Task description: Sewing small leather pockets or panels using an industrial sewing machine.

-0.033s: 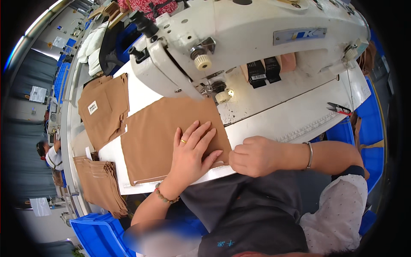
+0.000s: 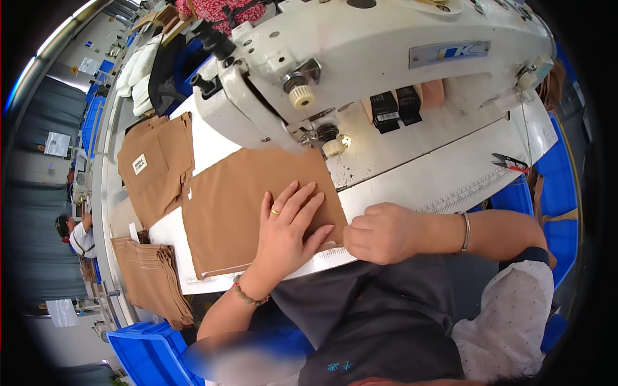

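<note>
A brown fabric piece (image 2: 225, 209) lies on the white sewing table (image 2: 412, 183), just in front of the sewing machine's presser foot area (image 2: 328, 138). My left hand (image 2: 286, 228), fingers apart, rests on the fabric near its right half. At the fabric's lower right corner, my right hand (image 2: 380, 235) is closed, its bent fingertips gripping the edge. The machine's white body (image 2: 360, 48) arches above both hands. A printed ruler strip runs along the table's near edge, partly hidden under the fabric.
Brown pieces with a white label (image 2: 154, 183) and another brown stack (image 2: 145, 276) lie left. Black tags (image 2: 386, 112) sit under the machine arm; thread snips (image 2: 505, 161) lie right. Blue bins (image 2: 141, 357) flank the table. A co-worker (image 2: 80, 235) works at far left.
</note>
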